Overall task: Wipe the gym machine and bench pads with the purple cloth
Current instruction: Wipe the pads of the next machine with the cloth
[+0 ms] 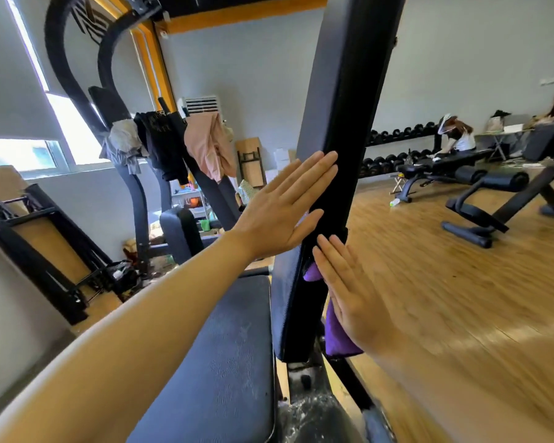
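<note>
The black upright back pad point(343, 129) of the bench rises through the middle of the view, seen nearly edge-on. My left hand point(282, 209) lies flat against its left face, fingers straight. My right hand point(349, 292) presses the purple cloth point(336, 334) flat against the pad's right edge, lower down. Only parts of the cloth show, beside and below my palm. The black seat pad point(218, 356) lies below my left forearm.
A black and orange gym machine point(122, 91) with clothes draped on it stands at the left. Black benches point(480, 183) and a dumbbell rack point(397, 145) stand on the wooden floor at the right, where two people are working. Folded tables lean against the left wall.
</note>
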